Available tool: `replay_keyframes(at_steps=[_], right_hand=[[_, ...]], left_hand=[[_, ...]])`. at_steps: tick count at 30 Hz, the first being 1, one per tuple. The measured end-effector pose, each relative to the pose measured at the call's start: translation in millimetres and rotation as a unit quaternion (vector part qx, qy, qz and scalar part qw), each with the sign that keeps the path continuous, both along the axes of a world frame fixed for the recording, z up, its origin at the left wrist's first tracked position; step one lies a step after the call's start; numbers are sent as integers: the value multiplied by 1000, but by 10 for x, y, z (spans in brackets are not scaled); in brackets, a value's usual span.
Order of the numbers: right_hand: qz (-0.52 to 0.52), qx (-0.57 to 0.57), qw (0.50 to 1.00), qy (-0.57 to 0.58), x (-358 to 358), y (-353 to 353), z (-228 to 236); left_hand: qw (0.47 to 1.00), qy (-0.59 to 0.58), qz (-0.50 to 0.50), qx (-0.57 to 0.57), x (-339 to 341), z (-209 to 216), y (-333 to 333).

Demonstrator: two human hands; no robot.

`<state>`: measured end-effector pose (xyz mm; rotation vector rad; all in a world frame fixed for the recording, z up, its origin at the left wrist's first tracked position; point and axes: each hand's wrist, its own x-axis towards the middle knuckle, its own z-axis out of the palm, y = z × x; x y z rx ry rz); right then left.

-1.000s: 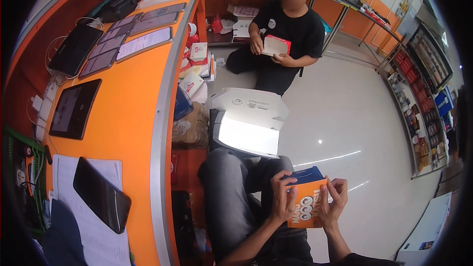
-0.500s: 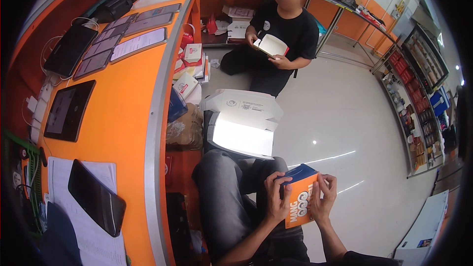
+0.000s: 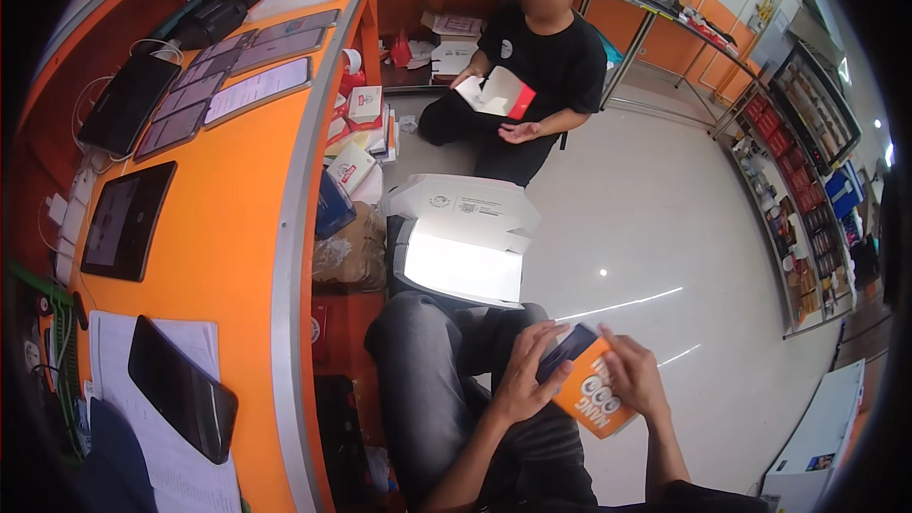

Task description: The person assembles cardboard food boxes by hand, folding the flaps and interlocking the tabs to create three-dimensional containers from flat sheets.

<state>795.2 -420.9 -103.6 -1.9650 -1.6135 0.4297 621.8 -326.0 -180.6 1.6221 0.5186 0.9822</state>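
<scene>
An orange and dark blue cardboard box (image 3: pixel 594 399) is between my two hands, over my lap, tilted. My left hand (image 3: pixel 525 372) has its fingers along the blue end and left side of the box. My right hand (image 3: pixel 636 375) grips its upper right edge; the fingertips are slightly blurred. Just beyond my knees lies a large white carton (image 3: pixel 465 266) with its lid flap raised. Across from me a seated person in black (image 3: pixel 551 47) holds a small open white and red box (image 3: pixel 503 95) in one hand, the other hand open below it.
On my left runs an orange counter (image 3: pixel 237 218) with several phones, a tablet (image 3: pixel 130 220), a black phone (image 3: pixel 182 388) and papers. Small folded boxes (image 3: pixel 351 166) are stacked beside it on the floor. A shelf rack (image 3: pixel 803 199) stands at the far right.
My hands have tilted the orange box, its blue end turning to the upper left. The other person's box has swung further open, and one of their hands has come off it.
</scene>
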Motion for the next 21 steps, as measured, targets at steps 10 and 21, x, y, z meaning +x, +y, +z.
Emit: replay_keyframes(at_steps=[10, 21], right_hand=[[32, -169, 984, -56, 441, -274, 30], [3, -26, 990, 141, 487, -507, -229]], left_hand=[[995, 58, -32, -78, 190, -223, -106], [984, 19, -20, -178, 148, -150, -177]])
